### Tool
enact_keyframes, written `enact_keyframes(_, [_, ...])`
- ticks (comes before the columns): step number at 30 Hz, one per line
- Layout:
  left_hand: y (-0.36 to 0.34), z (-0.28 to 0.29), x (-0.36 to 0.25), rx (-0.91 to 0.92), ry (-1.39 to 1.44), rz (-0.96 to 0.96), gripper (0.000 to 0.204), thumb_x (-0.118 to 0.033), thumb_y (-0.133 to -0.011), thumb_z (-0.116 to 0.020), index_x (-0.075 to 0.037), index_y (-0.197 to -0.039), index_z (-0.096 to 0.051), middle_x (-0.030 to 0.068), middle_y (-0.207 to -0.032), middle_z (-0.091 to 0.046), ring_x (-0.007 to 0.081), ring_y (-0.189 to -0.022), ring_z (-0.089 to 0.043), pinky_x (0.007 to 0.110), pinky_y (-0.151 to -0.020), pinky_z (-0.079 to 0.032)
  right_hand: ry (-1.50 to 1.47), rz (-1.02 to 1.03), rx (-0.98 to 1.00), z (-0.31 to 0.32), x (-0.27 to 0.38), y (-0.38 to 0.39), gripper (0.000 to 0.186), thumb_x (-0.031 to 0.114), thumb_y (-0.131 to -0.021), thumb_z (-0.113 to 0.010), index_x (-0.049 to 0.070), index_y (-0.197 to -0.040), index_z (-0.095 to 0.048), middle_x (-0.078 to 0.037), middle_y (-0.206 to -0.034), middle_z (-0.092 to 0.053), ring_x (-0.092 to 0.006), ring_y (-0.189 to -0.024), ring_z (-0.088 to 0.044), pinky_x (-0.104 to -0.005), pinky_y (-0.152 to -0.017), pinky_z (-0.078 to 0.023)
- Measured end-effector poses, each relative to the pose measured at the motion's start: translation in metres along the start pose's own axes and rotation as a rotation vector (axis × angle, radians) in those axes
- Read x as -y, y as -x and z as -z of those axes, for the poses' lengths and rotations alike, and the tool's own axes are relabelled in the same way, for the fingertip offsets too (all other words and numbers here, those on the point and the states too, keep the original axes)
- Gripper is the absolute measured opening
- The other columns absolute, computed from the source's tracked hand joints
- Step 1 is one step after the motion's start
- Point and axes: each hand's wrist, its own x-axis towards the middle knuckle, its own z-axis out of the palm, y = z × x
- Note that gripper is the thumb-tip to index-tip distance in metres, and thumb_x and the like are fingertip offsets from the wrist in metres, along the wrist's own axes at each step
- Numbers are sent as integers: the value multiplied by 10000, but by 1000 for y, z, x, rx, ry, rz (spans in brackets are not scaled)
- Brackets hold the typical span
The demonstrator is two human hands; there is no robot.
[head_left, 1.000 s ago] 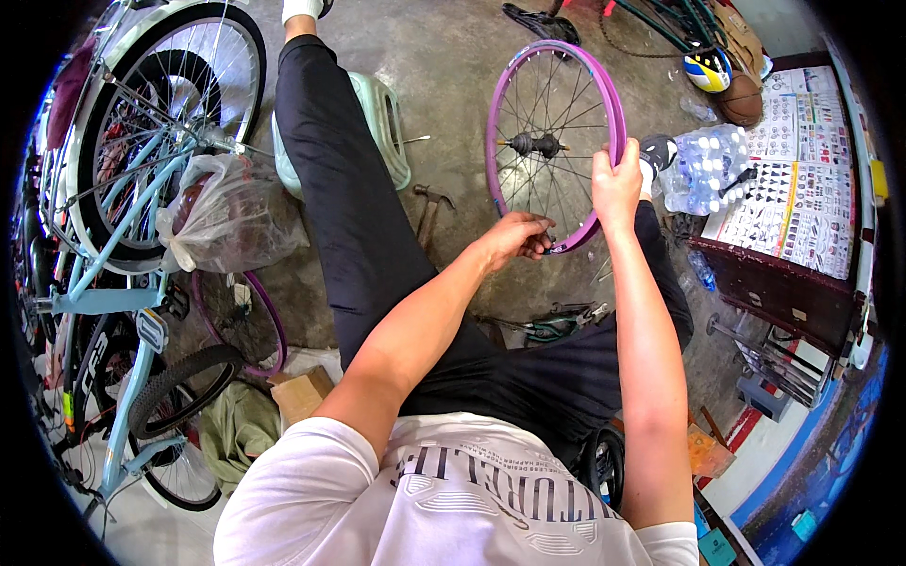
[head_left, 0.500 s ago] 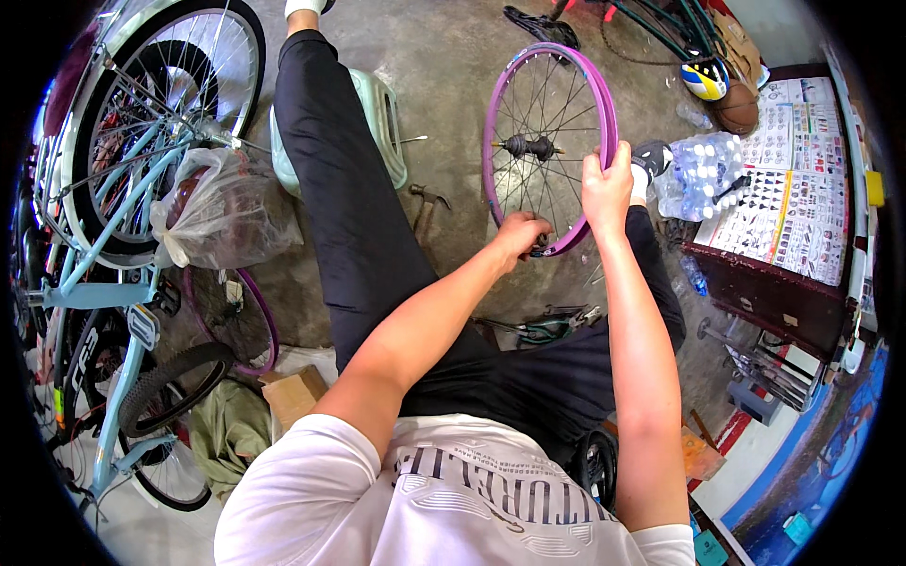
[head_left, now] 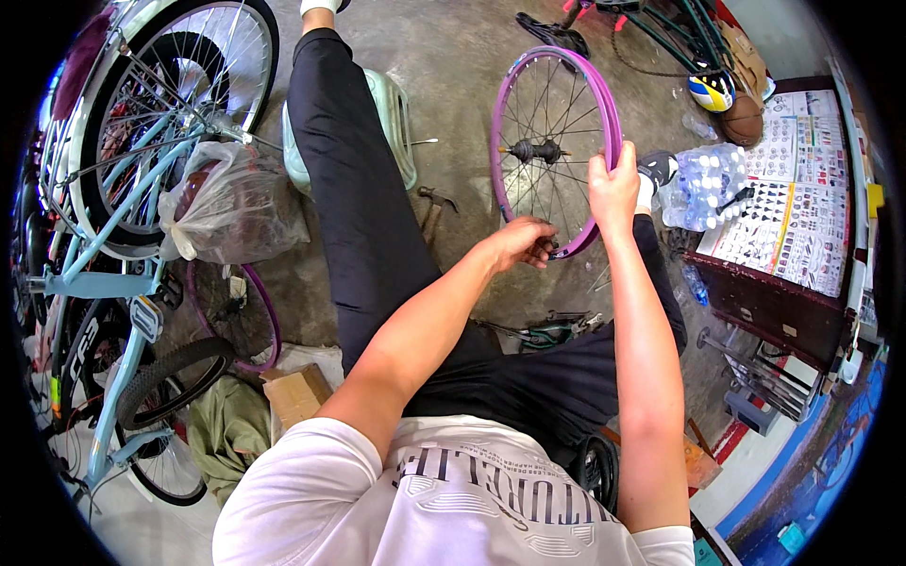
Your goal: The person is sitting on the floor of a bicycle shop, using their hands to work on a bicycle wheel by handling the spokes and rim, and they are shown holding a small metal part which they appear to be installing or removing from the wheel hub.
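Gripping the purple-rimmed wheel (head_left: 609, 108) at the near right of its rim, the right hand (head_left: 615, 193) is closing its fingers and thumb around the rim, while the left hand (head_left: 522, 241) is bending its fingers at the lowest part of that rim; whether those fingertips are pinching something small or only touching the rim, I cannot tell. The wheel is standing tilted above the floor between the person's spread legs, its black hub (head_left: 535, 151) facing sideways and its dark spokes fanning outward. Nearer the body, green-handled pliers (head_left: 547, 335) are lying on the concrete, and a hammer (head_left: 437, 199) is resting beside the left leg. Past that leg, a pale green stool (head_left: 392, 123) is standing, and a clear plastic bag (head_left: 236, 212) is sitting against a light-blue bicycle (head_left: 104, 283). Below the bag, a second purple rim (head_left: 274, 316) is leaning behind a loose black tyre (head_left: 142, 401). Beyond the right hand, a pack of plastic bottles (head_left: 703, 184) is lying next to a shoe (head_left: 658, 170), and printed sheets (head_left: 788, 217) are covering a dark red cabinet (head_left: 769, 302). Farther up, a basketball (head_left: 743, 120) is resting against a blue, yellow and white ball (head_left: 711, 91).
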Motion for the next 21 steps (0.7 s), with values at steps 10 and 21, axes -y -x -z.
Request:
enact_keyframes(10, [-8, -13, 9, -342, -364, -168, 356, -362, -877, -716, -28, -1000, -706, 99, -774, -666, 235, -705, -646, 400, -647, -505, -17, -42, 10, -1, 7, 6, 198, 138, -885, -601, 7, -1021, -540, -183, -856, -650, -317, -775, -657, -402, -740, -508])
enact_keyframes(21, [6, -6, -13, -322, -659, -55, 368, -393, -917, -711, -24, -930, -709, 51, -703, -640, 146, -579, -581, 337, -519, -461, -43, -15, -18, -1, 2, 5, 194, 126, -890, -595, -1, -1027, -541, -198, -885, -658, -330, -812, -665, -402, -753, -506])
